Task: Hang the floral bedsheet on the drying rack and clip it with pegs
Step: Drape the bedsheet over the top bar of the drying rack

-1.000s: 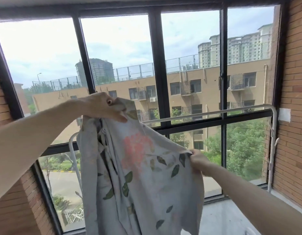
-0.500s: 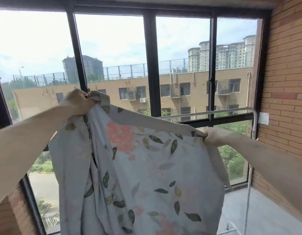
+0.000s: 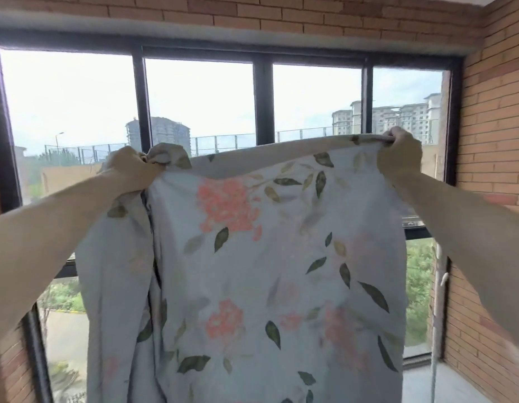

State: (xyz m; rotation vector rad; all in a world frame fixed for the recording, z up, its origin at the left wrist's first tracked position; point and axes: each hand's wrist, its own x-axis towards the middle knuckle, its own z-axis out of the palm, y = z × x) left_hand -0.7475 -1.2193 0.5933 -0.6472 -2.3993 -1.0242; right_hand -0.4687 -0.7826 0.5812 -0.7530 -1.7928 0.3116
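Observation:
The floral bedsheet (image 3: 252, 271), pale blue with pink flowers and green leaves, hangs spread in front of me and fills the middle of the view. My left hand (image 3: 130, 167) grips a bunched part of its top edge at the left. My right hand (image 3: 399, 152) grips the top edge at the right, higher than the left. The edge sags a little between them. Only the right leg of the white drying rack (image 3: 437, 286) shows beside the sheet; its top rail is hidden behind the cloth. No pegs are in view.
A wide black-framed window (image 3: 262, 100) stands straight ahead, with buildings and trees outside. Brick walls close in on the right (image 3: 491, 141) and the lower left (image 3: 10, 370). A pale floor strip (image 3: 421, 385) shows at the lower right.
Both hands have risen and moved apart, the right one far up and to the right. The sheet now hangs stretched wide and covers the rack's top rail, which showed before.

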